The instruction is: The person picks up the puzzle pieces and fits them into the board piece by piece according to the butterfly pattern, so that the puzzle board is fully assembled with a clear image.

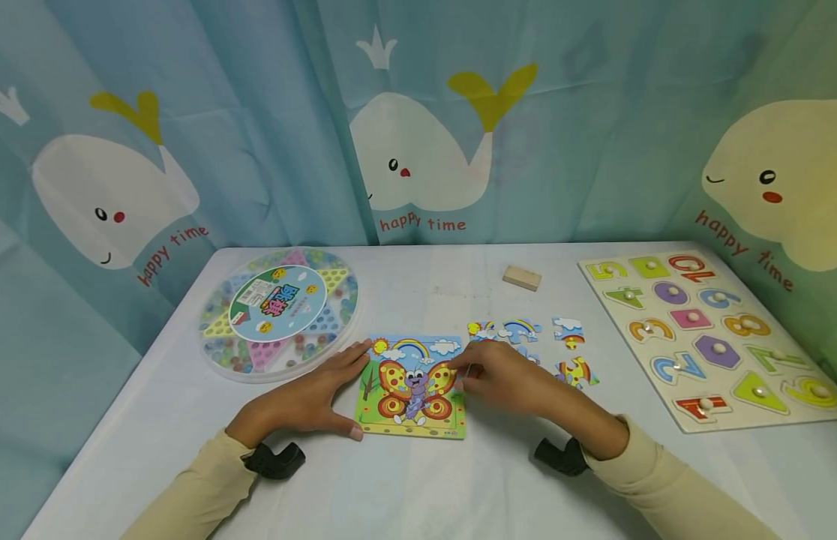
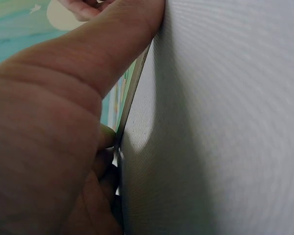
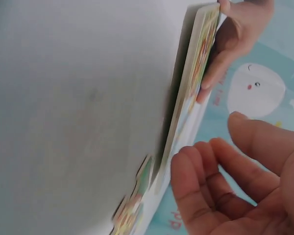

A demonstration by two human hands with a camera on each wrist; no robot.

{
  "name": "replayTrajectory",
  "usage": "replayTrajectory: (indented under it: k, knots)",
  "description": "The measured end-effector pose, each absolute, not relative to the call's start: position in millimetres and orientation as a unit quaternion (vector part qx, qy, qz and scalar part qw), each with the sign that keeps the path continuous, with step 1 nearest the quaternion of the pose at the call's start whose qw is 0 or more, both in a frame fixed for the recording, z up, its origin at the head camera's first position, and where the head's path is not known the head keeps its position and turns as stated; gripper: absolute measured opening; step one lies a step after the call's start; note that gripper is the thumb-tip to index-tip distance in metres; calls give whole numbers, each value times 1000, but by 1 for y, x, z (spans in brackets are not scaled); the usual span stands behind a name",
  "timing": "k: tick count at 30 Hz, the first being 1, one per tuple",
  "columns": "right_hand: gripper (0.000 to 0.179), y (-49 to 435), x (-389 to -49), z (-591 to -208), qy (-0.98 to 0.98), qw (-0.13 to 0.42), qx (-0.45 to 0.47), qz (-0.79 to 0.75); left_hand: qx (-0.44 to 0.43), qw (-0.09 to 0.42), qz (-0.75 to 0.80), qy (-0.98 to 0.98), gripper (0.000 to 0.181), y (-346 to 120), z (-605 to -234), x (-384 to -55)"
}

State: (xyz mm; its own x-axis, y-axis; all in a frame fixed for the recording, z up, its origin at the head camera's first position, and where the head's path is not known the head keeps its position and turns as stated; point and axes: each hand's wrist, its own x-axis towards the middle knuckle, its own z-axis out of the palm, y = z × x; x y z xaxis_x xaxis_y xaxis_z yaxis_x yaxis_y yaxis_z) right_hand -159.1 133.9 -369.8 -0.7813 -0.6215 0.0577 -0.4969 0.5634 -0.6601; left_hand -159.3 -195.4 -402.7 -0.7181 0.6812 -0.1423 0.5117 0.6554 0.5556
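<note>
A butterfly picture puzzle (image 1: 415, 390) lies on the white table in front of me. At its left side rests my left hand (image 1: 310, 397), fingers reaching to the upper corner and thumb at the lower corner. Over the puzzle's right edge is my right hand (image 1: 509, 379), its bent fingers near the butterfly's right wing. In the right wrist view the right thumb stands apart from the fingers, with nothing held between them. The puzzle's edge (image 3: 183, 93) shows there as a thin board. Loose jigsaw pieces (image 1: 569, 332) lie to the right, some partly hidden behind the right hand.
A round marble game with a star pattern (image 1: 277, 307) sits at the back left. Behind the loose pieces lies a small wooden block (image 1: 522, 277). A board of number and shape pegs (image 1: 718, 382) covers the right side. A whale-print curtain (image 1: 277, 150) hangs behind the table.
</note>
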Motion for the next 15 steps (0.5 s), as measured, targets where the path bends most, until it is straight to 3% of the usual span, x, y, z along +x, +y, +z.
replayTrajectory:
  k: [15]
  knots:
    - [27, 156, -164, -372, 903, 67, -286, -315, 337, 171, 250, 892, 115, -196, -403, -160]
